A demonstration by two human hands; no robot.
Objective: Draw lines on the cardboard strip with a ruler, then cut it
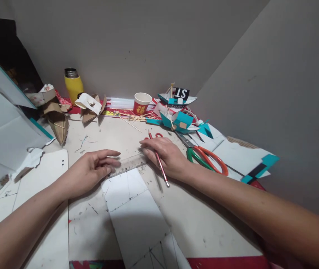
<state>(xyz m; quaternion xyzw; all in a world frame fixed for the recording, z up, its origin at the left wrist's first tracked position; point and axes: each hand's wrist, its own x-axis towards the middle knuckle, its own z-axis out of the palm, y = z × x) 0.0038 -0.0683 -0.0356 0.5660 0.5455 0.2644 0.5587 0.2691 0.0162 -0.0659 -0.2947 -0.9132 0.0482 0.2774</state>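
Note:
A clear ruler (pixel 128 165) lies across the far end of a white card strip (pixel 137 213) marked with pencil lines and dots. My left hand (pixel 96 168) grips the ruler's left end, thumb at its near edge. My right hand (pixel 169 155) holds a red-and-dark striped pencil (pixel 159 164) slanting between its fingers, and its fingertips rest at the ruler's right end. Just behind that hand, a red loop (pixel 158 135) shows, mostly hidden. Scissors (pixel 206 157) with green and orange handles lie right of the right hand.
At the back stand a yellow bottle (pixel 74 87), a paper cup (pixel 141 104) by thin sticks (pixel 131 122), and teal model boats (pixel 178 121). Brown cardboard boats (pixel 57 121) sit left. Cut white card (pixel 234 155) lies right; large white card panels (pixel 5 138) stand left. Grey walls bound the table.

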